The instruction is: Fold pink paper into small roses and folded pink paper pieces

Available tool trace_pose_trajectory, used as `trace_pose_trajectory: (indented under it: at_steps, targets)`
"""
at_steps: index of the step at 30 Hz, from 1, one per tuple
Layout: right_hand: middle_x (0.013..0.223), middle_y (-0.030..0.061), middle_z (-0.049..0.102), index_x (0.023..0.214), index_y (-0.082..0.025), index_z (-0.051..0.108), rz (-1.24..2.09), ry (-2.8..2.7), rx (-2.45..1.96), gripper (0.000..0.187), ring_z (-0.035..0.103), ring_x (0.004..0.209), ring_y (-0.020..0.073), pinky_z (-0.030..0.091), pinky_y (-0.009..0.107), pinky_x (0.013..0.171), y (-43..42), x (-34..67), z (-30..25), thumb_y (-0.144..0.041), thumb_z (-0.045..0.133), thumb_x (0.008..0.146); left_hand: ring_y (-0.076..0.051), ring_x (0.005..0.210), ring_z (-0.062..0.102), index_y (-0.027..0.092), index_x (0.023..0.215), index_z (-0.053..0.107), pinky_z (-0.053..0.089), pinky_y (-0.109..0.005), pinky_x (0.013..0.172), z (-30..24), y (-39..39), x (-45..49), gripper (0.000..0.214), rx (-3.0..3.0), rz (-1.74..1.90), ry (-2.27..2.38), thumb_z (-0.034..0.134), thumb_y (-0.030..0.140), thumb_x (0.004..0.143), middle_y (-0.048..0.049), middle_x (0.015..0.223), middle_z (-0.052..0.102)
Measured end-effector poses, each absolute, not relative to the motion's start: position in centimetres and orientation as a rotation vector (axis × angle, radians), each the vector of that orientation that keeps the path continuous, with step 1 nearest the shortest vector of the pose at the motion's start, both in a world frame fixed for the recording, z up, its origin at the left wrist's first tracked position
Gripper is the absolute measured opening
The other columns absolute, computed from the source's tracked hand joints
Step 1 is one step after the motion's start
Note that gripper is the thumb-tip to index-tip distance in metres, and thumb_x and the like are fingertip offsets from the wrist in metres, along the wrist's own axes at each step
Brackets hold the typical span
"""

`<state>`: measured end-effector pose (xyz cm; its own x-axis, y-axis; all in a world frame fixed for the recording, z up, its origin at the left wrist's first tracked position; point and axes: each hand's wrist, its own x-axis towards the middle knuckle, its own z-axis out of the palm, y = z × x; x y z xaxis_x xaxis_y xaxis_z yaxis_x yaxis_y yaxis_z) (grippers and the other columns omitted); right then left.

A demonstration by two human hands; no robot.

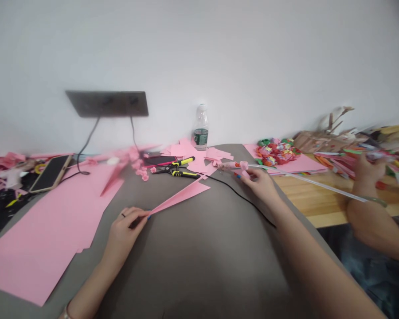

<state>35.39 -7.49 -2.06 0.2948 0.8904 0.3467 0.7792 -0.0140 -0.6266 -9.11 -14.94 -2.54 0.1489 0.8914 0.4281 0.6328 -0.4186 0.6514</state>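
Head view: grey tabletop (193,248), white wall (199,53); left hand (126,230) pinches pink paper strip (179,197), right hand (257,186) grips stick (306,178)

From my remote station I see a plain white wall (239,57) well beyond the right fingers (248,176). Up and to their left, a dark wall panel (107,103) sits on it, with black cables (90,140) hanging down. Under the fingers lies a grey-covered tabletop (199,252); to their right shows a pale wooden tabletop (322,208). The light is soft and even.
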Motion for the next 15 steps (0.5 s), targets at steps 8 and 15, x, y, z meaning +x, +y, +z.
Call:
trace_pose_trajectory:
  at_steps: [8,15]
  targets:
    - [0.08,0.0098,0.069,0.091,-0.02,0.062,0.312,-1.284,-1.657,0.049,0.061,0.072,0.0252,0.046,0.037,0.066,-11.3,34.5,-0.8,-0.067,0.062,0.077,-0.013,0.065,0.058,0.022,0.084,0.075,0.044,-0.023,0.058,-2.1,-15.2,-8.6,0.016,2.091,1.206,1.451,0.062,0.029,0.09,-0.0008,0.078,0.066]
    - [0.049,-0.0031,0.051,0.083,-0.024,0.056,0.804,-1.194,-1.474,0.043,0.04,0.041,0.0146,0.031,0.028,0.043,-17.3,29.1,1.9,-0.066,0.052,0.089,-0.012,0.061,0.058,0.023,0.082,0.077,0.045,-0.024,0.056,-2.3,-15.3,-8.8,0.016,2.033,1.235,1.469,0.066,0.033,0.088,0.0,0.075,0.067]
